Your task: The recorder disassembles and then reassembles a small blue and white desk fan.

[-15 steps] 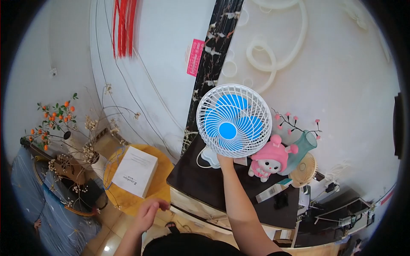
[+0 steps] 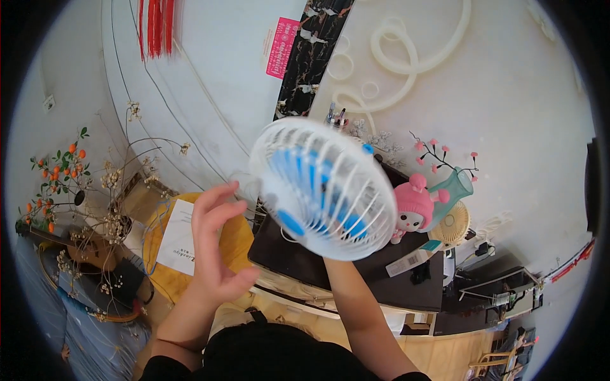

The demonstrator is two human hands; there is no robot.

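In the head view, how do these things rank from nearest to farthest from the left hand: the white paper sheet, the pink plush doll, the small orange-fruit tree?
1. White paper sheet: just left of the left hand, partly behind it.
2. Small orange-fruit tree: far left, beside the dried branches.
3. Pink plush doll: right, beyond the white fan on the dark cabinet top.

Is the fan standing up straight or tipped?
Tipped: the fan leans with its round white cage angled left, lifted off the table by the right hand.
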